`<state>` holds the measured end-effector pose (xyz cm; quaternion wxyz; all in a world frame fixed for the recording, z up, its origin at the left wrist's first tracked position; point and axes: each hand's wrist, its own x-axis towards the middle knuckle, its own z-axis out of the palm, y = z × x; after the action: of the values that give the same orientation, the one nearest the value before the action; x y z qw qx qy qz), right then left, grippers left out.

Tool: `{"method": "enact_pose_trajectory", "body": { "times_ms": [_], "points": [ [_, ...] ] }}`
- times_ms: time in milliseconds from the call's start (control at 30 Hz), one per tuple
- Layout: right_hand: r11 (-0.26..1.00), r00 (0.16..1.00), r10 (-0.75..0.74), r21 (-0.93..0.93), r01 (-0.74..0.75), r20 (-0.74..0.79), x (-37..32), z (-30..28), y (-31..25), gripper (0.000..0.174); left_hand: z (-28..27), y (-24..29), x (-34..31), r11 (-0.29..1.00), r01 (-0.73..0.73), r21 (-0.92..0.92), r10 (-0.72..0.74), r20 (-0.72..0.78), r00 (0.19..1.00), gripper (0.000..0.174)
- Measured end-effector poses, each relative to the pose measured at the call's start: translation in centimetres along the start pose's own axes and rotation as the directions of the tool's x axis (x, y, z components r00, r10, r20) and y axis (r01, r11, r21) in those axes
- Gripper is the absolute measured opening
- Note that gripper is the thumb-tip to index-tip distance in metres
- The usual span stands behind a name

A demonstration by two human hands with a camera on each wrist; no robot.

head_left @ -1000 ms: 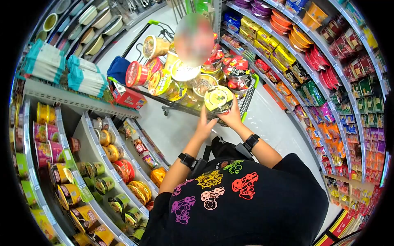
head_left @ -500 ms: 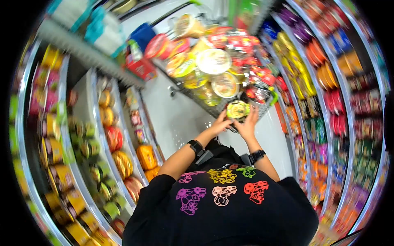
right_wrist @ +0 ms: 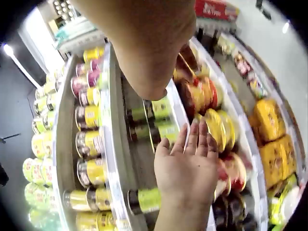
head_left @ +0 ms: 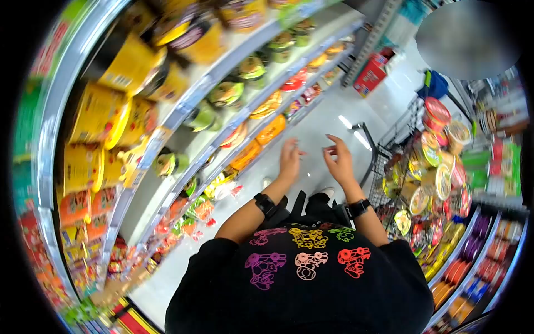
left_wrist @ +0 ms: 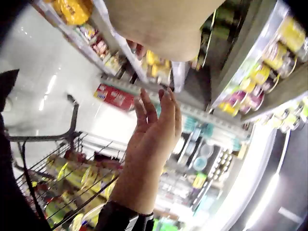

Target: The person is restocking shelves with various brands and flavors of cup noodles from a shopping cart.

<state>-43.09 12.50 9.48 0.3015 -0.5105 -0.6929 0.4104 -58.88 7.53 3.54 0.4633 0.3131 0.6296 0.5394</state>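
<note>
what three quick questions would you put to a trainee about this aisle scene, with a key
1. True or false: the shopping cart is empty.
2. The shelf with the yellow cups is on the person's: A left, B right, C behind.
3. What do the left hand and the right hand hold?
Key: 1 false, it is heaped with noodle bowls. 2 A. 3 nothing; both hands are open, with the fingers loosely spread.
</note>
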Motion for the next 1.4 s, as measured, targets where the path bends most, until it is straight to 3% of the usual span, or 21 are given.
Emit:
{"method": "enact_pose_trajectory", "body": {
  "times_ms": [33,100,200,233,267,333,400,433,467,567,600,733,833,933,1067,1167,1233,1300,1400],
  "points": [
    [0.996,0.994,-0.075,0.058,0.071,0.076,1.4,3.1,-1.7,0.044,-3.2,1.2,0.1,0.995,0.009,-0.102,-0.028,-0.191,0.981,0.037],
    [0.965,0.958,-0.223,0.184,0.189,0.182,3.8,8.8,-5.8,0.051,-9.8,2.2,0.5,0.988,-0.121,-0.1,0.069,-0.415,0.907,0.045],
    [0.894,0.881,-0.429,0.228,0.384,0.198,7.1,15.9,-11.7,0.067,-17.6,6.0,0.1,0.952,-0.297,0.081,0.29,-0.561,0.775,0.057],
    [0.887,0.87,-0.445,0.24,0.395,0.214,7.9,17.6,-13.1,0.073,-19.7,7.1,-0.1,0.95,-0.307,0.063,0.289,-0.554,0.78,0.061],
    [0.879,0.858,-0.46,0.251,0.405,0.229,8.8,19.4,-14.5,0.079,-20.8,9.3,-0.5,0.934,-0.352,-0.066,0.266,-0.531,0.805,0.066],
    [0.906,0.868,-0.391,0.296,0.303,0.306,10.0,21.5,-16.9,0.09,-23.2,9.5,-0.4,0.946,-0.304,-0.108,0.239,-0.398,0.886,0.068],
    [0.91,0.833,-0.4,0.272,0.312,0.382,10.8,23.1,-17.4,0.096,-25.0,10.0,0.4,0.927,-0.3,-0.226,0.253,-0.214,0.944,0.073],
    [0.912,0.817,-0.401,0.258,0.318,0.413,11.4,23.6,-17.5,0.099,-25.4,10.3,0.7,0.928,-0.28,-0.246,0.235,-0.197,0.952,0.074],
    [0.95,0.801,-0.307,0.212,0.228,0.514,11.3,23.0,-18.8,0.099,-25.5,10.6,0.9,0.929,-0.257,-0.266,0.216,-0.176,0.961,0.074],
    [0.924,0.799,-0.371,0.272,0.268,0.474,11.0,22.5,-18.7,0.102,-24.9,11.0,0.8,0.907,-0.261,-0.331,0.231,-0.127,0.965,0.078],
    [0.908,0.811,-0.364,0.369,0.198,0.458,10.8,22.6,-17.9,0.1,-24.4,11.4,0.6,0.906,-0.259,-0.335,0.225,-0.138,0.965,0.078],
    [0.881,0.853,-0.255,0.473,0.012,0.455,8.4,20.9,-16.8,0.1,-22.2,10.7,-0.7,0.876,-0.332,-0.351,0.281,-0.189,0.941,0.079],
    [0.865,0.858,-0.267,0.501,0.013,0.438,6.6,18.7,-15.5,0.101,-20.0,10.7,-1.9,0.903,-0.34,-0.264,0.303,-0.169,0.938,0.079],
    [0.787,0.914,-0.266,0.617,0.021,0.307,5.1,16.1,-12.9,0.098,-16.4,9.4,-1.6,0.916,-0.391,-0.092,0.378,-0.137,0.916,0.078],
    [0.692,0.99,-0.138,0.717,0.08,0.023,3.1,10.1,-7.8,0.083,-9.3,11.6,-0.7,0.882,-0.471,0.033,0.463,0.135,0.876,0.08],
    [0.719,0.989,0.049,0.692,0.063,-0.141,0.8,3.0,-2.9,0.073,-1.3,11.5,-0.8,0.902,-0.423,-0.091,0.428,0.333,0.84,0.084],
    [0.713,0.94,0.106,0.684,0.155,-0.323,-2.2,-3.2,-2.2,0.071,4.2,12.5,-2.3,0.919,-0.374,-0.125,0.382,0.52,0.764,0.085],
    [0.763,0.85,0.184,0.617,0.192,-0.493,-5.4,-7.1,0.7,0.07,9.2,11.7,-3.8,0.906,-0.378,-0.191,0.401,0.677,0.618,0.084],
    [0.803,0.653,0.348,0.573,0.162,-0.673,-12.1,-12.5,4.4,0.069,17.1,9.3,-6.5,0.953,-0.256,-0.161,0.263,0.859,0.439,0.084]
  ]
}}
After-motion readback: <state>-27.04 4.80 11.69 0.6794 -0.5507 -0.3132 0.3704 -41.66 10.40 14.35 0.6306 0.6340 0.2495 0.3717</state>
